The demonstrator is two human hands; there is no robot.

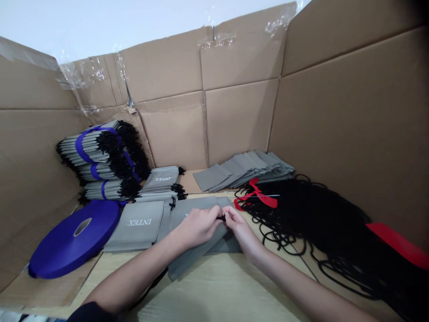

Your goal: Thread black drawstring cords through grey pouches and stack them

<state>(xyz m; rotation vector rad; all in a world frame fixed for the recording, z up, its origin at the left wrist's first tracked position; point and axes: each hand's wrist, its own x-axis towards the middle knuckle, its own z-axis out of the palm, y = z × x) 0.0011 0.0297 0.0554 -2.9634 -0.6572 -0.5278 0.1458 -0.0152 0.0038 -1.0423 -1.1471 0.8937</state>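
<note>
Left hand (203, 225) and right hand (235, 220) pinched black cord (222, 218), the gray bag (192, 260) slanting nearer and leftward below

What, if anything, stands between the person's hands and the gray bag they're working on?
Nothing visible does: the left hand and right hand meet at the black cord at the edge of the gray bag.

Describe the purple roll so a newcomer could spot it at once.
Start at the left cardboard wall and drop to its foot. The purple roll sits there, in front of the stacked bundles and left of the printed gray pouches. The bundles carry only narrow purple bands; the roll is one broad purple disc with a hole in its middle.
</note>
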